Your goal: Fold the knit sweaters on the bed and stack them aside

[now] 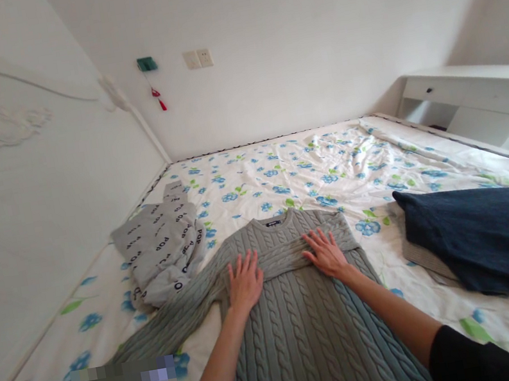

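Note:
A grey-green cable-knit sweater (298,333) lies spread on the bed, its collar and dark label at the far end. One sleeve (289,256) is folded across the chest; the other sleeve (170,325) stretches out to the lower left. My left hand (245,281) rests flat on the sweater near the left shoulder, by the end of the folded sleeve, fingers spread. On the right part of that folded sleeve lies my right hand (326,253), also flat with its fingers apart. Neither hand grips anything.
A crumpled grey garment with printed letters (159,248) lies left of the sweater. To the right is a dark blue folded garment (492,242) on something grey-beige. Floral sheet (253,181) covers the bed. Beyond it stand a white wall and a white cabinet (484,103). A pixelated patch hides the lower left.

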Action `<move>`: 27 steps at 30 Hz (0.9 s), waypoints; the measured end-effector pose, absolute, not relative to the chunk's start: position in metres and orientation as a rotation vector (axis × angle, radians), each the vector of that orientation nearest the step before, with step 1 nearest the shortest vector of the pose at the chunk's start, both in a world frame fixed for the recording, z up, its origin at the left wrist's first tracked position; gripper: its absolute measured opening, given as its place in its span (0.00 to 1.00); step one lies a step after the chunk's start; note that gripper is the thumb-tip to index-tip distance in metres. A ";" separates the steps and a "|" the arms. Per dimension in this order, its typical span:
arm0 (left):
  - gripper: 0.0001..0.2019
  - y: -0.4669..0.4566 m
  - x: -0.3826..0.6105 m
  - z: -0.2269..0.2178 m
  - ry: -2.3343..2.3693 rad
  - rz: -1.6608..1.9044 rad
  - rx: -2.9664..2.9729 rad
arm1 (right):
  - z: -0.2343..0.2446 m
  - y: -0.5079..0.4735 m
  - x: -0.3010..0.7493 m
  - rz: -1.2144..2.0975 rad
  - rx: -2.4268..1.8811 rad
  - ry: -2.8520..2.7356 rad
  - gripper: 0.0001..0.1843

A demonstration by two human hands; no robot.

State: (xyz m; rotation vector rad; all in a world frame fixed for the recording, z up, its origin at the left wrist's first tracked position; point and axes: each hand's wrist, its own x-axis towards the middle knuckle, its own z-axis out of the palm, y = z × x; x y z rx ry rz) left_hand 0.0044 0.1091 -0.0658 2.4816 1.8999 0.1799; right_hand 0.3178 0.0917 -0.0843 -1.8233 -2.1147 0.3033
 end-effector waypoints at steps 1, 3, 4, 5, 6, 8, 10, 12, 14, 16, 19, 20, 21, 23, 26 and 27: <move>0.31 0.108 0.018 -0.067 1.827 0.194 2.516 | -0.082 0.093 0.304 0.348 -1.756 -2.159 0.38; 0.30 0.107 0.034 -0.071 1.655 0.185 2.584 | -0.082 0.095 0.290 0.399 -1.675 -2.219 0.36; 0.29 0.107 0.034 -0.075 1.587 0.179 2.613 | -0.084 0.095 0.293 0.406 -1.667 -2.235 0.35; 0.29 0.108 0.027 -0.078 1.548 0.176 2.634 | -0.086 0.096 0.302 0.409 -1.682 -2.245 0.34; 0.30 0.109 0.015 -0.081 1.538 0.176 2.646 | -0.089 0.096 0.316 0.410 -1.714 -2.249 0.34; 0.31 0.111 -0.021 -0.086 1.581 0.176 2.644 | -0.097 0.095 0.358 0.405 -1.827 -2.229 0.35; 0.31 0.114 -0.058 -0.088 1.648 0.162 2.634 | -0.104 0.094 0.403 0.416 -1.994 -2.155 0.36; 0.32 0.113 -0.084 -0.088 1.701 0.136 2.628 | -0.110 0.092 0.437 0.444 -2.141 -2.073 0.36; 0.32 0.111 -0.095 -0.087 1.747 0.115 2.615 | -0.114 0.089 0.453 0.471 -2.230 -2.024 0.36; 0.33 0.105 -0.097 -0.085 1.784 0.085 2.586 | -0.116 0.082 0.452 0.474 -2.268 -1.993 0.36; 0.33 0.090 -0.103 -0.081 1.820 0.069 2.537 | -0.117 0.067 0.440 0.438 -2.297 -1.941 0.37; 0.33 0.082 -0.109 -0.078 1.823 0.107 2.532 | -0.116 0.061 0.437 0.423 -2.304 -1.928 0.38; 0.33 0.074 -0.119 -0.074 1.832 0.171 2.529 | -0.114 0.055 0.434 0.404 -2.314 -1.913 0.39; 0.34 0.054 -0.149 -0.061 1.909 0.354 2.496 | -0.111 0.045 0.431 0.390 -2.318 -1.912 0.41; 0.35 0.014 -0.211 -0.031 2.171 0.581 2.350 | -0.109 0.034 0.426 0.499 -2.270 -2.050 0.41; 0.34 -0.003 -0.234 -0.020 2.267 0.607 2.298 | -0.111 0.030 0.425 0.537 -2.255 -2.097 0.41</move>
